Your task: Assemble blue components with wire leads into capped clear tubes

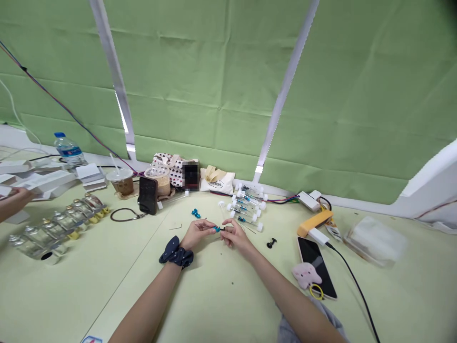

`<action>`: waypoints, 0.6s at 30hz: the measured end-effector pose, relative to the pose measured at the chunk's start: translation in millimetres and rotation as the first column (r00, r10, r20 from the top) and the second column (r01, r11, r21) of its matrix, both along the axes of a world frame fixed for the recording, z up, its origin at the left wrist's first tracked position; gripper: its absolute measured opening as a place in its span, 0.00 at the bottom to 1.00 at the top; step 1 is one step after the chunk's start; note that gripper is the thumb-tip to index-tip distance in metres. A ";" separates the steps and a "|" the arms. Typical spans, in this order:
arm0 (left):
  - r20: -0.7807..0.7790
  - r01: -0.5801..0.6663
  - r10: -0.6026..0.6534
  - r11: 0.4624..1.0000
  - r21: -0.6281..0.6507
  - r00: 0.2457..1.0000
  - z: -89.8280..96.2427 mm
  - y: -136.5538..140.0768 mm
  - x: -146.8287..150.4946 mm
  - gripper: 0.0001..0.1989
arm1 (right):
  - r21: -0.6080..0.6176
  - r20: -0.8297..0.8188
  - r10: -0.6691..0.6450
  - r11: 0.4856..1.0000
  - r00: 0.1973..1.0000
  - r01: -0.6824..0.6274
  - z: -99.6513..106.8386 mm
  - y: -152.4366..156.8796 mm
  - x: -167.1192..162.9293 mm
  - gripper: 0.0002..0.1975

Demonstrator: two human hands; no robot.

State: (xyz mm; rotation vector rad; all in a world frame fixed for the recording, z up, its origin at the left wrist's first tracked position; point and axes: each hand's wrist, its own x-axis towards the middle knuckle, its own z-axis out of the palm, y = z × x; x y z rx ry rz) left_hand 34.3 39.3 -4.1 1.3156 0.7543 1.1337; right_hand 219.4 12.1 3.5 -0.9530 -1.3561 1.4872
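Note:
Over the middle of the table, my left hand (198, 232) pinches a small blue plastic piece (217, 229), its exact kind too small to make out. A dark scrunchie (176, 252) is round the left wrist. Close against it, my right hand (236, 236) has thumb and finger closed on a small black part (222, 229) that meets the blue piece. Just beyond the left hand lie loose blue pieces (195, 213) and a thin hex key (175, 226). Clear tubes with white caps (246, 209), blue bits inside, are stacked beyond the right hand. Small black parts (272, 243) lie right of it.
At left stand a row of glass-like bottles (59, 221), white boxes (53, 181) and another person's hand (21, 196). Drink cups (121, 183), an upright phone (147, 195) and pouches (217, 181) line the back. Right are a phone (317, 267), a cable (352, 276) and a plastic box (374, 240).

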 end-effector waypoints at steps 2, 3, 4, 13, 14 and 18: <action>-0.009 0.001 -0.001 1.000 0.001 1.000 1.4 -0.4 0.0 0.12 | 0.000 -0.005 0.001 1.000 1.000 -0.001 0.3 0.6 0.3 0.18; -0.010 0.003 -0.003 1.000 0.000 1.000 2.3 -0.7 0.1 0.12 | 0.002 -0.001 0.003 1.000 1.000 -0.003 0.6 0.9 0.5 0.17; -0.011 0.005 -0.005 1.000 -0.001 1.000 3.3 -1.0 0.1 0.11 | 0.004 0.007 0.007 1.000 1.000 -0.007 0.8 1.4 0.8 0.17; -0.010 0.081 -0.081 0.997 -0.006 0.997 6.8 -2.7 -0.2 0.10 | -0.025 0.143 -0.011 1.000 0.990 0.015 -8.6 8.5 1.7 0.26; -0.010 0.093 -0.093 0.996 -0.010 0.996 6.4 -2.9 0.1 0.10 | -0.025 0.144 -0.033 0.999 0.989 0.037 -10.1 9.2 1.6 0.26; -0.024 0.110 -0.110 0.994 -0.021 0.994 4.6 -3.2 1.6 0.11 | 0.034 0.108 -0.114 0.993 0.988 0.111 -13.7 10.4 1.6 0.22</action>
